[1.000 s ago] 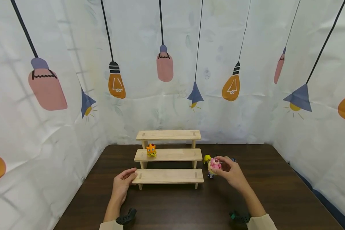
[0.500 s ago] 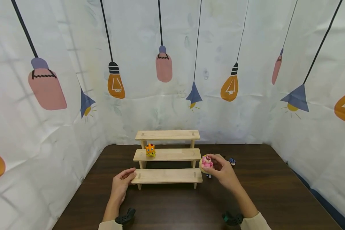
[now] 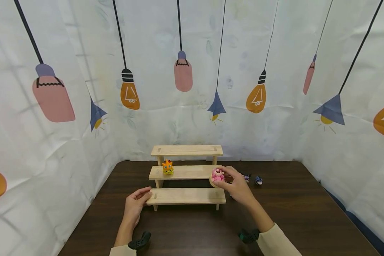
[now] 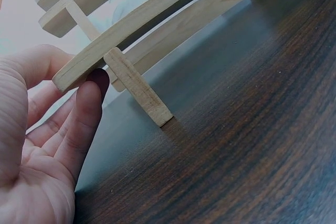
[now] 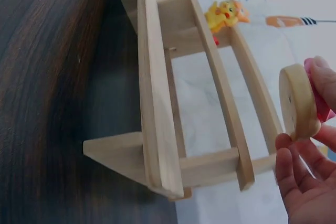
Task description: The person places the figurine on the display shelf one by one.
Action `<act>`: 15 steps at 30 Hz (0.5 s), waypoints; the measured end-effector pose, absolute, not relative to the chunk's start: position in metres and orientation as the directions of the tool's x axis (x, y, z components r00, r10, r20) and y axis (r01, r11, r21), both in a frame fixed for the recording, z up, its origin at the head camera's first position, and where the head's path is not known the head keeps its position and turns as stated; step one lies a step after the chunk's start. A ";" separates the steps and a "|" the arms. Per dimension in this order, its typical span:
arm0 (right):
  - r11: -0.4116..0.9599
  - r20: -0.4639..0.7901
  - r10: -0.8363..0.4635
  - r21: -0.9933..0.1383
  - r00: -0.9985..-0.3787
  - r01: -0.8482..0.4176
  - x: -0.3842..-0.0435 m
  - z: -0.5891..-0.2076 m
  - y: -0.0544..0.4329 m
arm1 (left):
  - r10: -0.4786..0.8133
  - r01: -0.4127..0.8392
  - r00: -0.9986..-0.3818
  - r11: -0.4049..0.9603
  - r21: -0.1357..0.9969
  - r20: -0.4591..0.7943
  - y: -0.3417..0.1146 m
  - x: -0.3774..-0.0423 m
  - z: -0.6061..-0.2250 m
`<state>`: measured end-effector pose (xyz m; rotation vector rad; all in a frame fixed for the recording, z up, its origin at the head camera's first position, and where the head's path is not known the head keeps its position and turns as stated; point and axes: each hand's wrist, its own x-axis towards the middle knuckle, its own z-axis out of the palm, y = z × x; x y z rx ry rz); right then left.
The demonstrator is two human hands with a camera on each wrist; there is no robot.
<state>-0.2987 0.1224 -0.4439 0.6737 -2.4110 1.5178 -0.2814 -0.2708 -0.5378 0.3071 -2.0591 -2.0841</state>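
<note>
A pale wooden three-step display stand (image 3: 185, 193) stands on the dark table. At the left end of its lowest step, my left hand (image 3: 137, 206) pinches the board, thumb above and fingers below in the left wrist view. My right hand (image 3: 238, 186) holds a pink bear figurine (image 3: 217, 175) with a round cream base (image 5: 298, 102), close to the right end of the middle step. In the right wrist view, thumb and fingers grip the figurine from the side. An orange and yellow figurine (image 3: 168, 167) stands on the left part of the middle step.
Right of the stand, a small dark blue figurine (image 3: 258, 180) lies on the table (image 3: 291, 206). Beside it a purplish figurine (image 3: 247, 178) is partly hidden by my right hand. White fabric printed with hanging lamps encloses the table's back and sides.
My right hand has carried the pink bear figurine left, from the table's right side to the middle step's right end. My left hand has stayed on the lowest step.
</note>
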 end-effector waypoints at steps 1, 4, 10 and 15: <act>0.365 0.408 -0.268 -0.795 -0.873 -0.484 -0.300 -0.443 0.120 | -0.282 -0.007 -0.959 -0.014 1.000 -0.010 -0.271 -0.281 -0.538; 0.368 0.397 -0.267 -0.800 -0.878 -0.474 -0.305 -0.440 0.113 | -0.285 -0.006 -0.959 -0.014 1.000 -0.010 -0.271 -0.282 -0.538; 0.373 0.376 -0.267 -0.809 -0.888 -0.454 -0.314 -0.437 0.102 | -0.288 -0.010 -0.958 -0.010 1.000 -0.013 -0.271 -0.282 -0.538; 0.384 0.371 -0.283 -0.801 -0.884 -0.459 -0.319 -0.434 0.092 | -0.285 -0.008 -0.959 -0.014 1.000 -0.011 -0.271 -0.282 -0.538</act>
